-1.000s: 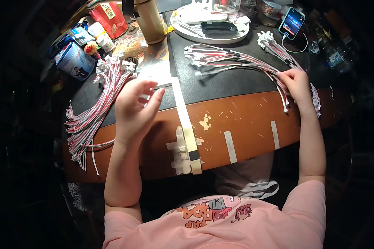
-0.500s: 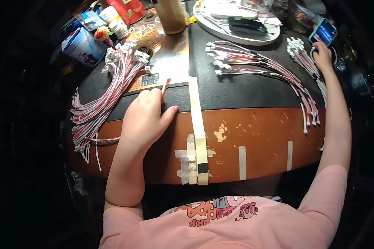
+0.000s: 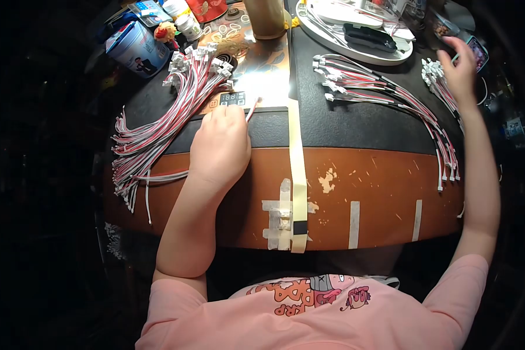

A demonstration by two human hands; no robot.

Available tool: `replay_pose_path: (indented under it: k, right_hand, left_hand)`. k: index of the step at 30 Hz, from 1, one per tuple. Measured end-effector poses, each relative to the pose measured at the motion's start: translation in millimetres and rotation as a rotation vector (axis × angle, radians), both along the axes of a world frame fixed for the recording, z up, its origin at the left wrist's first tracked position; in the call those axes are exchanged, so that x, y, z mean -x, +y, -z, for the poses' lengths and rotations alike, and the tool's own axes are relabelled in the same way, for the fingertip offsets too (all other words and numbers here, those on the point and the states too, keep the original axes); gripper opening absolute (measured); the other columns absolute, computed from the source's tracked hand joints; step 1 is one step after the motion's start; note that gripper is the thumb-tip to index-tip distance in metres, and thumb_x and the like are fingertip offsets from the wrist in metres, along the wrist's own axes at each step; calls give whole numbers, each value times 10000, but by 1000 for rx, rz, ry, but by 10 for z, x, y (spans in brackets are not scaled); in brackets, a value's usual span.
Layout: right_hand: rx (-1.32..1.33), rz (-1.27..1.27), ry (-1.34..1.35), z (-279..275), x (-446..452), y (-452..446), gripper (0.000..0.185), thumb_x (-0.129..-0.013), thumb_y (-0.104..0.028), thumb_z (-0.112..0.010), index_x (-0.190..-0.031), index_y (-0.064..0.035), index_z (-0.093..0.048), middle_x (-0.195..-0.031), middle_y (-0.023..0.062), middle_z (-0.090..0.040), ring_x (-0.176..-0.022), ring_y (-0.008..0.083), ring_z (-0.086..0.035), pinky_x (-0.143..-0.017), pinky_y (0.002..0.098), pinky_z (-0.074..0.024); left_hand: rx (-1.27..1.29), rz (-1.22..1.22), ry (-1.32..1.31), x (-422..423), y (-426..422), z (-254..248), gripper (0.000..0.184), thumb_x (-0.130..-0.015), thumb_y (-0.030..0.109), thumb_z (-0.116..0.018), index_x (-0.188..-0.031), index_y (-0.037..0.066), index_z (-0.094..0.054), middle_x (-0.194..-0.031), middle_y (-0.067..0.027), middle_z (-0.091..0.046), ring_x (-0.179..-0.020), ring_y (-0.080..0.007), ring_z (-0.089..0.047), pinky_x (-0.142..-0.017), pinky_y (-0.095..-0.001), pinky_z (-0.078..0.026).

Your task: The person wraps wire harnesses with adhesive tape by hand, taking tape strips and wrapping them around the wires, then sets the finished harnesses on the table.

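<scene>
Wearing a pink printed shirt (image 3: pixel 312 315), a person has both bare forearms over the brown near border of a table (image 3: pixel 385 175). On that border a pale yellow tape strip (image 3: pixel 298 175) with a black mark runs away from the edge, whitish tape pieces (image 3: pixel 274 224) crossing beside it; two short grey strips (image 3: pixel 354 224) lie farther right.

Left of the yellow strip is the left hand (image 3: pixel 221 143), back upward, fingers curled in tightly around a red-and-white cable (image 3: pixel 253 109). One end of the cable pokes out past the hand's far right side; the fingertips themselves are hidden. Near this hand, on its left, the left bundle (image 3: pixel 169 125) of similar cables curves over the table, white connectors at its far end, loose ends on the brown border. A few strands run from it toward the left wrist.

On the table's black part, between the two hands, the middle bundle (image 3: pixel 398 93) lies fanned out. Beyond its right end is the right hand (image 3: pixel 462 76), thumb and fingers parted, with nothing visible in its grasp. The right bundle (image 3: pixel 437 79) lies just left of it. A phone (image 3: pixel 481 55) shows behind the fingers, partly covered; contact is unclear.

Farther off stand a blue tin (image 3: pixel 139 52), a tan tumbler (image 3: pixel 267 20) and a white tray (image 3: pixel 385 59) bearing a black case (image 3: pixel 368 38).
</scene>
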State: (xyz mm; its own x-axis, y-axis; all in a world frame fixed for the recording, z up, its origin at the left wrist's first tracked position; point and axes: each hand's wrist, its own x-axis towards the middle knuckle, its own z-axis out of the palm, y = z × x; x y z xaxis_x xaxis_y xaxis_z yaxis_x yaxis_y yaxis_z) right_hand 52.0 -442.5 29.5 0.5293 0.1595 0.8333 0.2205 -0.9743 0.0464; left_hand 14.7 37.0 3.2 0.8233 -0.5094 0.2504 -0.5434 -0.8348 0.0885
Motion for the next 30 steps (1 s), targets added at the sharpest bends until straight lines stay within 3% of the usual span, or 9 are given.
replay_pose_path:
  k: [2, 7, 9, 14, 18, 23, 28, 29, 30]
  right_hand:
    - [-451, -102, 266, -27, 338, 1085, 256, -826, -79, -623, -1082, -64, -627, -1042, 63, -626, -944, 176, -562, -801, 276, -457]
    - [-1062, -510, 1076, -44, 961, 2514, 342, -959, -186, -513, -1223, 28, -550, -1015, 102, -640, -835, 126, -586, -708, 212, -480]
    - [-1183, -521, 1128, -17, 1069, 2803, 331, -979, -227, -492, -1156, 43, -566, -1002, 93, -633, -884, 121, -588, -733, 218, -492]
    - [-1676, -774, 882, 183, 1219, 3061, 299, -972, -238, -514, -1052, 41, -584, -826, 75, -626, -706, 98, -588, -596, 209, -497]
    - [-1940, -950, 1468, 162, 1352, 2762, 242, -964, -218, -530, -950, 15, -594, -619, 34, -548, -483, 70, -492, -434, 195, -443]
    - [-1881, -928, 1747, 80, 1615, 2769, 219, -963, -184, -521, -915, 12, -607, -501, 1, -459, -354, 57, -350, -325, 186, -350]
    - [-1661, -627, 1825, 64, 1788, 2780, 138, -929, -107, -542, -873, -2, -612, -567, 9, -496, -426, 82, -394, -399, 205, -371]
    - [-1661, -627, 1826, 73, 1841, 2787, 138, -929, -107, -542, -873, -2, -612, -567, 9, -496, -426, 82, -394, -399, 205, -371]
    - [-1435, -585, 1632, 93, 1911, 2797, 111, -910, -91, -556, -869, -3, -610, -596, 16, -508, -452, 90, -406, -421, 211, -372]
  left_hand:
    - [89, -28, 16, 70, -80, -101, 109, -852, 95, -531, -878, 6, -475, -783, -174, -577, -671, -355, -574, -628, -439, -460]
    - [271, 12, 172, 418, -273, -334, 69, -881, 65, -527, -901, 27, -474, -814, -159, -579, -684, -317, -563, -619, -407, -443]
    - [307, 35, 226, 504, -267, -385, 62, -890, 57, -529, -907, 33, -474, -824, -154, -580, -687, -304, -559, -616, -396, -438]
    - [412, 377, 146, 638, -173, -414, 158, -854, 85, -559, -973, 10, -488, -860, -169, -597, -721, -322, -572, -638, -412, -471]
    - [651, 350, -119, 712, -42, -328, 251, -800, 43, -636, -1027, -3, -540, -921, -140, -619, -737, -277, -576, -656, -366, -484]
    - [761, 444, 100, 831, 78, -58, 273, -749, 3, -684, -1008, -2, -596, -943, -118, -626, -769, -236, -581, -694, -323, -484]
    - [870, 279, 616, 1064, 189, -29, 155, -744, 0, -683, -887, 8, -623, -927, -106, -623, -756, -231, -568, -692, -309, -477]
    - [870, 278, 617, 1088, 197, -15, 155, -744, 0, -683, -887, 8, -623, -927, -106, -623, -756, -231, -568, -692, -309, -477]
    - [790, 296, 507, 1114, 205, 9, 152, -743, 4, -685, -882, 9, -623, -925, -102, -621, -748, -231, -563, -685, -310, -476]
